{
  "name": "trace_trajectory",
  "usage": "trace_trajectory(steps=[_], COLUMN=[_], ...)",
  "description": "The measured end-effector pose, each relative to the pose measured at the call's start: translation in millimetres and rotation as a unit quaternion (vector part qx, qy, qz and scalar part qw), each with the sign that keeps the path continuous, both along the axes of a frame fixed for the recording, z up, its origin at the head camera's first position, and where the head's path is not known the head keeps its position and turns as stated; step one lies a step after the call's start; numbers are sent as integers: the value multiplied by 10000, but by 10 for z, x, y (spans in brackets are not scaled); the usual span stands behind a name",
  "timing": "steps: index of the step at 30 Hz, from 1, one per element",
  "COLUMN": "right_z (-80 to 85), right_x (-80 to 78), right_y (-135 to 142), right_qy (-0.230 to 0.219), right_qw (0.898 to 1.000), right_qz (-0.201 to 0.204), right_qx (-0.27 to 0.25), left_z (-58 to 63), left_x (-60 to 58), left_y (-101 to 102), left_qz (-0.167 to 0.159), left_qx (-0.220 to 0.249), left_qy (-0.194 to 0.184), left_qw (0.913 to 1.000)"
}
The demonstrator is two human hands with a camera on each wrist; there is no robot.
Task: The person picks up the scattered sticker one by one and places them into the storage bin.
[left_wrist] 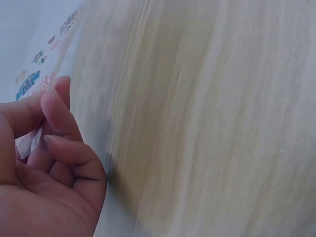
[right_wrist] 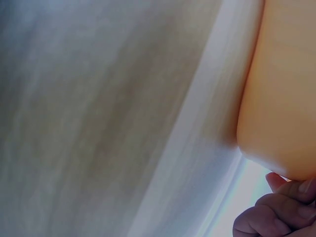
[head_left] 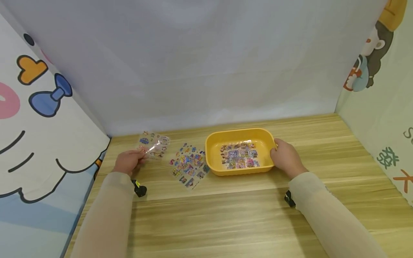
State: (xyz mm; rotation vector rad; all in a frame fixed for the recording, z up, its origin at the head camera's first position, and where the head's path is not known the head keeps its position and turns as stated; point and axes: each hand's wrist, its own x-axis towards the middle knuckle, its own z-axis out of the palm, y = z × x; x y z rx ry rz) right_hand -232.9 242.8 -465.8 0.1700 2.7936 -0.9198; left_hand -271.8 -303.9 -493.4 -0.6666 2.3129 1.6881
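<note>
My left hand [head_left: 127, 161] pinches the near-left edge of a clear sticker sheet [head_left: 151, 145] printed with small coloured pictures. In the left wrist view, thumb and fingers [left_wrist: 59, 108] close on the sheet's corner, and the rest of it extends up to the left. My right hand [head_left: 286, 156] grips the right end of a yellow plastic tray [head_left: 211, 166], its fingers curled at the rim. Inside the tray lies another clear sticker sheet [head_left: 240, 154]. The right wrist view shows the tray's outer wall [right_wrist: 281, 89] with curled fingers [right_wrist: 284, 207] below it.
A third sticker sheet [head_left: 189, 165] lies on the wood-grain table [head_left: 206, 222], between the left hand and the tray. A pale cloth backdrop [head_left: 209, 71] rises behind the table. Printed cartoon panels stand at left [head_left: 38, 150] and right [head_left: 380, 118].
</note>
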Motion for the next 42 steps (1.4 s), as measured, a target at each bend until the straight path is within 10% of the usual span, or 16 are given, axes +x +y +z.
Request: trace_trajectory(steps=[20,29,42], right_z=[-1,-1,-7], right_x=[-4,0,-2], right_y=[-2,2,10], right_qy=[-13,35,44], right_qw=[10000,10000,10000], right_qz=[-5,20,8], right_qx=[-58,-75,-74], left_z=[92,160,295], left_x=[90,148,281], left_y=[239,527,975], left_qz=[-603,-323,-863], left_qx=[170,1075,1185], left_qy=[430,623,503], left_qw=[9971,9917,9879])
